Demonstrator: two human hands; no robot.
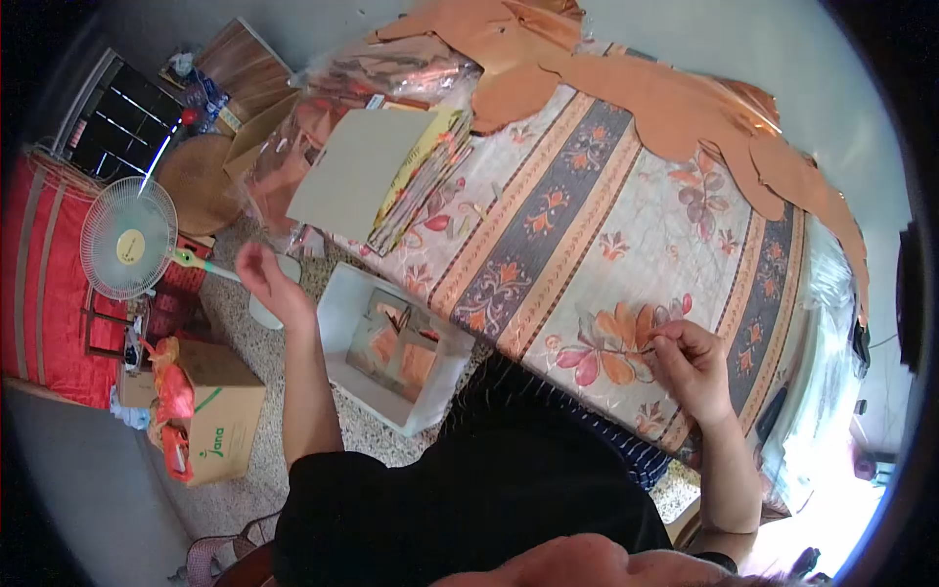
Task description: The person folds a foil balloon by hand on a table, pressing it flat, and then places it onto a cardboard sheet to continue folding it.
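Note:
My left hand (271, 284) is raised off the table's left side, near the fan's pole and above the floor. Its fingers are loosely bent and apart from the palm, and no object shows in them. Over the flower-patterned tablecloth (626, 210), my right hand (693, 370) is closed in a pinch, thumb against forefinger. Something thin and dark may be at its fingertips, but it blends with the printed flowers below. A stack of papers and magazines (416, 181) with a grey board (357, 168) on top lies at the table's left end.
Brown cut sheets (665, 108) lie along the table's far edge, beside clear plastic wrapping (391, 78). A white bin (337, 293) with flat pieces inside stands below the left edge. Further left are a fan (129, 238) and a cardboard box (230, 391).

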